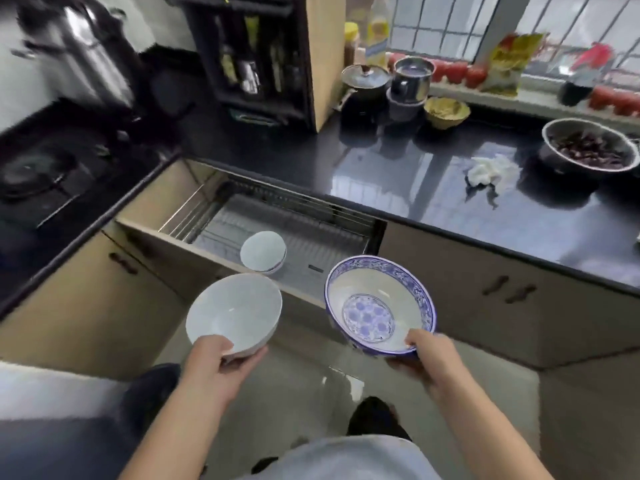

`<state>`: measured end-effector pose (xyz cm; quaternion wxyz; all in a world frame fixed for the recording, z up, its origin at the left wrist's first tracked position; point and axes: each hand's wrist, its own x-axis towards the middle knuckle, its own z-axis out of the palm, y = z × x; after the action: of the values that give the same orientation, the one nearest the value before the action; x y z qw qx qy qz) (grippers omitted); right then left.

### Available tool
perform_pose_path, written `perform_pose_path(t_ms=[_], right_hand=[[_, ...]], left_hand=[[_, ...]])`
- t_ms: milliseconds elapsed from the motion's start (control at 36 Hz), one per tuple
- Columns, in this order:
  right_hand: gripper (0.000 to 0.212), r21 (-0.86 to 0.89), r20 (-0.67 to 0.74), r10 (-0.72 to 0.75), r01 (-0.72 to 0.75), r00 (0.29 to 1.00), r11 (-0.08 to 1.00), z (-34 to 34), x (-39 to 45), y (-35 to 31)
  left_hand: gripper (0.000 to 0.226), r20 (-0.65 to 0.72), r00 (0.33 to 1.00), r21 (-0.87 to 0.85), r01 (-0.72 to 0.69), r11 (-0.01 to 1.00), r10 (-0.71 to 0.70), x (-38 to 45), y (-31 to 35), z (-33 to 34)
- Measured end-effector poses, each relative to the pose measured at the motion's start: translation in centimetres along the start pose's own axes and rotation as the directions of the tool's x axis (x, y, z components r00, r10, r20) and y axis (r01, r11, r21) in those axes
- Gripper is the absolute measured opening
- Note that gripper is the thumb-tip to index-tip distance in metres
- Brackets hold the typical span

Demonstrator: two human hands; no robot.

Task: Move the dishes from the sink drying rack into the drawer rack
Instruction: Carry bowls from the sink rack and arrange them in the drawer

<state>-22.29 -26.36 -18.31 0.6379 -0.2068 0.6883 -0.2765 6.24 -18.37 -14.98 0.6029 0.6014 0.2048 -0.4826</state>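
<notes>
My left hand [216, 363] grips a plain white bowl [233, 311] by its near rim, thumb inside. My right hand [427, 355] grips a larger blue-and-white patterned bowl [379, 304] by its near rim. Both bowls hang in the air just in front of the open drawer rack [311, 237], a pulled-out drawer with a wire rack and metal tray under the black counter. Inside the drawer, near its front, white bowls [263, 251] stand tilted on edge. The sink drying rack is out of view.
A black countertop [433, 188] runs behind the drawer, holding pots [412, 79], a yellow bowl [446, 112], a crumpled white cloth [488, 171] and a metal bowl of dark food [588, 147]. A gas stove [41, 178] lies at left. My feet stand on the tiled floor [304, 386].
</notes>
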Motion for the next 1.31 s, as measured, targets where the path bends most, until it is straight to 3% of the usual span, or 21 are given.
perform_pose_path(t_ms=[139, 250, 417, 528, 667, 861, 1056, 1306], right_hand=[[0.013, -0.078, 0.010, -0.007, 0.008, 1.000, 0.997, 4.3, 3.2, -1.5], [0.013, -0.109, 0.021, 0.039, -0.037, 0.999, 0.993, 8.5, 8.1, -2.3], [0.022, -0.102, 0.004, 0.149, -0.148, 0.989, 0.984, 14.7, 17.1, -4.2], [0.029, -0.066, -0.007, 0.229, -0.229, 0.973, 0.971, 19.0, 22.0, -5.3], [0.037, 0.074, -0.103, 0.323, -0.316, 0.941, 0.946, 22.9, 29.3, -5.4], [0.037, 0.247, -0.174, 0.486, -0.439, 0.857, 0.864, 25.6, 34.5, -3.2], [0.028, 0.455, -0.176, 0.459, -0.341, 0.871, 0.822, 28.5, 37.3, -2.3], [0.040, 0.675, -0.188, 0.480, -0.242, 0.857, 0.697, 29.5, 38.4, -0.7]], left_hand=[[0.047, 0.007, 0.998, -0.079, 0.059, 0.995, -0.058, 2.9, 1.8, 0.9], [0.047, -0.003, 0.997, -0.040, 0.073, 0.997, -0.074, 6.5, 4.5, 2.7], [0.049, -0.016, 1.000, 0.167, 0.004, 0.986, -0.001, 12.6, 9.8, 7.9], [0.052, 0.032, 0.994, 0.397, -0.111, 0.911, 0.107, 17.5, 13.1, 11.0], [0.056, 0.081, 0.991, 0.544, -0.135, 0.828, 0.108, 23.1, 14.7, 14.2], [0.054, 0.059, 0.998, 0.614, -0.007, 0.789, -0.037, 27.7, 14.0, 15.6], [0.045, 0.055, 0.991, 0.714, 0.046, 0.699, -0.122, 34.0, 16.0, 15.7], [0.048, 0.103, 0.979, 0.726, 0.046, 0.687, -0.174, 39.2, 17.9, 16.0]])
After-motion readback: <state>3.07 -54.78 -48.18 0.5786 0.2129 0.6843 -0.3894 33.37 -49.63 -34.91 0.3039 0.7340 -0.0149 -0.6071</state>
